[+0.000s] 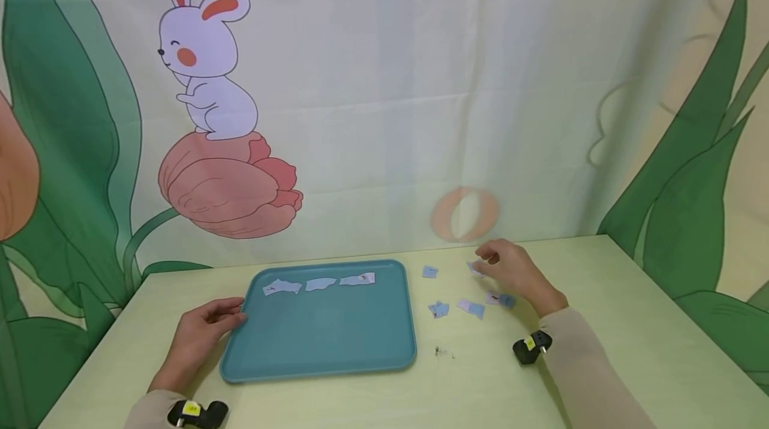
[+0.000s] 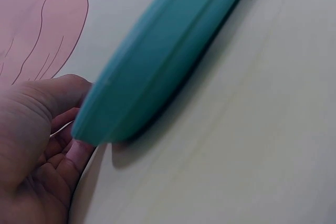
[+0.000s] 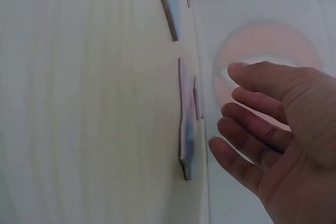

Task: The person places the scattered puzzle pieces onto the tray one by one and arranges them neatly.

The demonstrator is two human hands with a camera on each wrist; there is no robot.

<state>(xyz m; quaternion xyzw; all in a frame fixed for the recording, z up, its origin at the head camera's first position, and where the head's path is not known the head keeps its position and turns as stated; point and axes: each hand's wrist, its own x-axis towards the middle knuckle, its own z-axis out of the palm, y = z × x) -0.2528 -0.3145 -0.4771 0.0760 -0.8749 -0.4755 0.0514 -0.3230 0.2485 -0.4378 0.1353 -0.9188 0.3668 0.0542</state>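
My left hand [image 1: 201, 335] grips the left rim of a teal tray [image 1: 318, 349]. In the left wrist view, its thumb lies against the rim of the tray [image 2: 142, 72], with curled fingers at the lower side. Three irregular pale puzzle pieces [image 1: 321, 283] lie in a row along the tray's far side. To the right of the tray, my right hand [image 1: 513, 272] hovers over a light blue puzzle piece [image 1: 474, 269], partly hidden by the fingers. The right wrist view shows the right hand [image 3: 273, 124] with loosely bent, separated fingers and nothing between them.
More puzzle pieces [image 1: 471, 309] in blue and pink lie on the pale table [image 1: 649, 322], including a blue one [image 1: 429, 272] near the back. Tiny dark bits [image 1: 441, 351] sit nearer the front. A printed curtain [image 1: 360, 115] with a rabbit hangs behind the table.
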